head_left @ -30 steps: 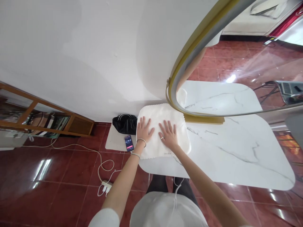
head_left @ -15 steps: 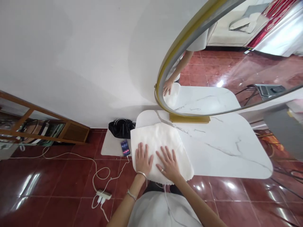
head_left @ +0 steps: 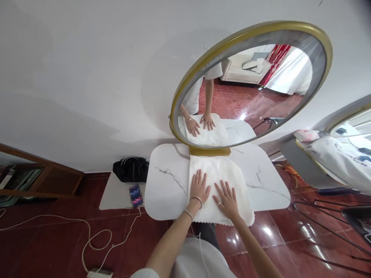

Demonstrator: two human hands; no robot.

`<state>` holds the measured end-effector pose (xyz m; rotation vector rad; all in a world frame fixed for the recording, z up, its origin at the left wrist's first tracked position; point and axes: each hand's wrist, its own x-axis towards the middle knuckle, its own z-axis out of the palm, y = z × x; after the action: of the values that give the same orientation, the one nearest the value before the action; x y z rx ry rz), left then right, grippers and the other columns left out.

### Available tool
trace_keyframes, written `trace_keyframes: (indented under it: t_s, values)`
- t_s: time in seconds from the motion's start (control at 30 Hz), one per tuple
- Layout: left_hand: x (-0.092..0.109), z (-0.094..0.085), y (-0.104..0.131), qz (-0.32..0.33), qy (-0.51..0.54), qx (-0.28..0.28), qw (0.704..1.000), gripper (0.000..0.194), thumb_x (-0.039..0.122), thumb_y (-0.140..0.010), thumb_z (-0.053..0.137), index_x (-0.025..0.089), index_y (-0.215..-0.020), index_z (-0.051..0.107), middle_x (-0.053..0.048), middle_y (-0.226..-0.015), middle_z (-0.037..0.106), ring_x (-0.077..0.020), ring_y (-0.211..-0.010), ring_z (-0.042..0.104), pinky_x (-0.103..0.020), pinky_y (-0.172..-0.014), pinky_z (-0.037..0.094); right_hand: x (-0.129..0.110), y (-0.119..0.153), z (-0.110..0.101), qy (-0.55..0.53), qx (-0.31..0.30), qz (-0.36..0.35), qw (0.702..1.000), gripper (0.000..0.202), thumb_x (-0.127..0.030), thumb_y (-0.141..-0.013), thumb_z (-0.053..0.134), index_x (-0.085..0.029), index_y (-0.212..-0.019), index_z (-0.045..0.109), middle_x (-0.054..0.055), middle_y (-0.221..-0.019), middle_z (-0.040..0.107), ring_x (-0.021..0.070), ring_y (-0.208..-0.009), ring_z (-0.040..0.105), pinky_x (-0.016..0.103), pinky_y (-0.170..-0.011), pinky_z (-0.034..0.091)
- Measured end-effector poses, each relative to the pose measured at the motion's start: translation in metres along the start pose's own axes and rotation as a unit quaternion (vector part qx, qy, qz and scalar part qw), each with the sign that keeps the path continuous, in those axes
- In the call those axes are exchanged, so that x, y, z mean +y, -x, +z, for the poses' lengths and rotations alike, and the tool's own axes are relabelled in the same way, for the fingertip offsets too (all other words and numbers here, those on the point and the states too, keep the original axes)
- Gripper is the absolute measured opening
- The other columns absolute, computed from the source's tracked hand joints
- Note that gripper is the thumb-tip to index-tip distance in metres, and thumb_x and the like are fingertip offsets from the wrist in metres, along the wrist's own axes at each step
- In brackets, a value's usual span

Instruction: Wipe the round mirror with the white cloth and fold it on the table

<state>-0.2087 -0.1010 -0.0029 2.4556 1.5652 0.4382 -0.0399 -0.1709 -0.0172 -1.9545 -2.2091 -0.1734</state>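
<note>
A white cloth (head_left: 214,168) with a scalloped edge lies flat on the white marble-patterned table (head_left: 165,185), in front of the mirror's gold base. Its near edge hangs a little past the table's front. My left hand (head_left: 199,187) rests palm down on the cloth's left part, fingers stretched out. To its right, my right hand (head_left: 227,199) presses flat on the same cloth with its fingers spread. Bracelets circle my left wrist, and a ring sits on a right finger.
A gold-framed mirror (head_left: 249,29) stands at the table's back, reflecting both hands. Left are a black bag (head_left: 131,169) and a phone (head_left: 135,196) on a lower pale surface. Cables run over the red tiled floor (head_left: 58,243). A wooden shelf (head_left: 58,181) is far left; a grey board (head_left: 304,166) is right.
Both hands and the cloth have slid rightward along the table, from its left end to in front of the mirror base. The camera view has also shifted, showing more of the mirror.
</note>
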Motion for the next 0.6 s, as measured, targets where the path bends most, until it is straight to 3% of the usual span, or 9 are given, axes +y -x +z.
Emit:
trace_keyframes:
  t_s: [0.1, 0.3, 0.6]
  values:
    - [-0.013, -0.004, 0.005, 0.019, 0.007, 0.001, 1.000, 0.060, 0.041, -0.095, 0.041, 0.017, -0.149, 0.033, -0.014, -0.158, 0.024, -0.0249, -0.148, 0.019, -0.043, -0.119, 0.027, -0.013, 0.000, 0.004, 0.008, 0.010, 0.010, 1.000, 0.060, -0.045, -0.098, 0.038, -0.033, -0.153, 0.019, 0.006, -0.157, 0.028, 0.0300, -0.146, 0.021, 0.056, -0.113, 0.024]
    - [-0.053, -0.017, 0.022, -0.003, -0.011, 0.038, 0.999, 0.056, 0.034, -0.094, 0.046, 0.019, -0.147, 0.037, -0.012, -0.157, 0.029, -0.0250, -0.146, 0.024, -0.044, -0.117, 0.030, -0.072, -0.010, 0.015, 0.014, 0.012, 0.011, 1.000, 0.054, -0.044, -0.098, 0.035, -0.032, -0.150, 0.028, 0.005, -0.158, 0.026, 0.0315, -0.147, 0.017, 0.056, -0.113, 0.019]
    - [-0.111, -0.030, 0.056, -0.039, -0.075, 0.100, 0.991, 0.055, 0.030, -0.092, 0.046, 0.019, -0.146, 0.040, -0.013, -0.155, 0.033, -0.0267, -0.144, 0.031, -0.044, -0.114, 0.032, -0.119, -0.031, 0.025, -0.026, 0.007, -0.079, 0.997, 0.059, -0.045, -0.097, 0.036, -0.034, -0.152, 0.018, 0.005, -0.158, 0.023, 0.0338, -0.145, 0.021, 0.058, -0.113, 0.016]
